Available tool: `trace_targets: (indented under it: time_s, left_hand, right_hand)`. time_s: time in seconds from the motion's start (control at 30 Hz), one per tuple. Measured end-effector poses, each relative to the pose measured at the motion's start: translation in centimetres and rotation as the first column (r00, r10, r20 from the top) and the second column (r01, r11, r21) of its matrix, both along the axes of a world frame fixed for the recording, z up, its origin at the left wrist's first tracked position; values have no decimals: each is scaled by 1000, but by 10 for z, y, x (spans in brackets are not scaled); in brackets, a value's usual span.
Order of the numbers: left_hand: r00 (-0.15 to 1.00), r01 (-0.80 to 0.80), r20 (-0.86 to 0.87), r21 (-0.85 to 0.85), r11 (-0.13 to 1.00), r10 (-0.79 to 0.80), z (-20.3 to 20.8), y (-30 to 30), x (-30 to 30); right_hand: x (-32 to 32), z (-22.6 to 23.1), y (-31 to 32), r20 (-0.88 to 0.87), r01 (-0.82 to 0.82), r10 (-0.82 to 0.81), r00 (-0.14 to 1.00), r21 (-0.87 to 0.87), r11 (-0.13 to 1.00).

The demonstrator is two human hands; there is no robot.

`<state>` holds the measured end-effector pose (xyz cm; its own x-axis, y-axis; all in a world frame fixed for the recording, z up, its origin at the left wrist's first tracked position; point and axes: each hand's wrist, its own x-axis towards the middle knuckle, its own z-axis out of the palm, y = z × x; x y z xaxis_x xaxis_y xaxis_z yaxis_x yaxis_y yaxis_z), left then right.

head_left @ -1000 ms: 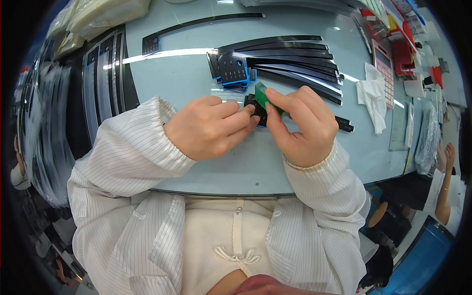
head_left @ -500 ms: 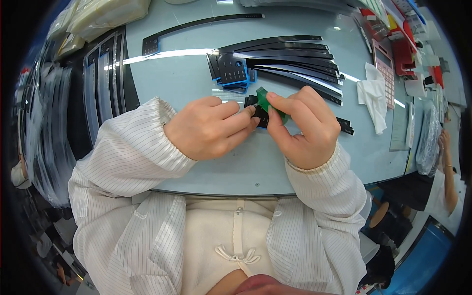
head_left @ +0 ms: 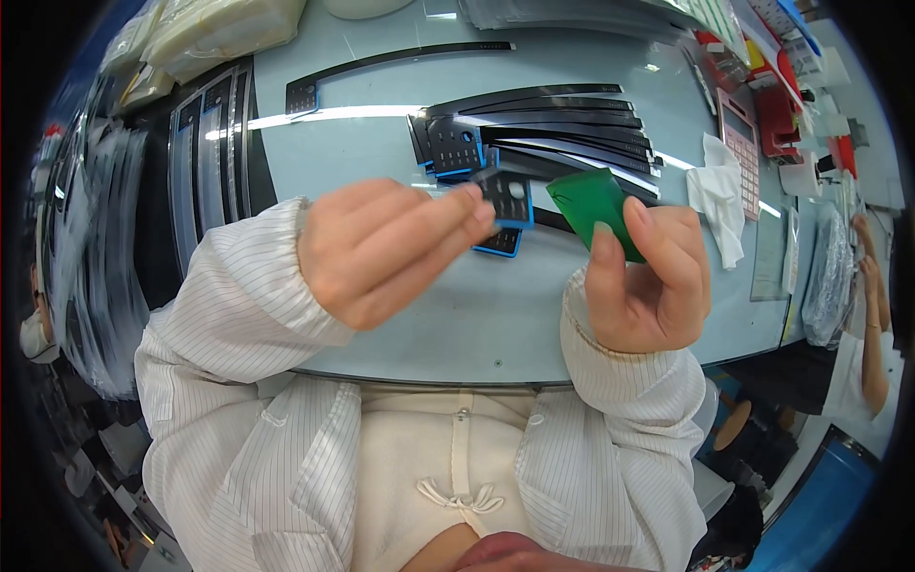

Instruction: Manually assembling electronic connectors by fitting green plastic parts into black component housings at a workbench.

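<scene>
My left hand (head_left: 396, 250) is closed in a pinch on the edge of a black keypad panel (head_left: 508, 198), a thin piece with a round hole and a blue border. It is raised over the table and slightly blurred. To its right, my right hand (head_left: 656, 278) grips a sheet of green film (head_left: 593, 208) between thumb and fingers, apart from the panel. Just below the held panel lies another black keypad panel (head_left: 498, 242). Beyond my hands several more panels are piled up, their long black strips (head_left: 562, 119) fanning out to the right.
A single keypad strip (head_left: 400, 59) lies at the far left, near clear-and-black strips (head_left: 205, 153). Bagged stacks (head_left: 224, 33) stand at the back left. On the right are a white tissue (head_left: 717, 200), a pink calculator (head_left: 748, 157) and a red holder (head_left: 777, 119). Another person's arm (head_left: 872, 324) shows at far right.
My hands have moved apart: the right one went right with the green film, which now shows spread out. My left hand has lifted the keypad panel off the table.
</scene>
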<state>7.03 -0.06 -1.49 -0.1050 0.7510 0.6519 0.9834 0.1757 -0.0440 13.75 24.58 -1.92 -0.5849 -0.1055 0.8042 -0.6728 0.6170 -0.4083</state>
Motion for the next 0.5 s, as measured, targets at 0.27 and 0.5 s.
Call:
trace_targets:
  time_s: [0.27, 0.5]
  left_hand:
    - [946, -290, -141, 28, 957, 291, -26, -2, -24]
    - [985, -171, -34, -38, 985, 170, -24, 3, -11]
  right_hand:
    - [-3, -2, -2, 23, 14, -14, 1000, -26, 1000]
    - [-11, -10, -6, 65, 36, -32, 997, -59, 998]
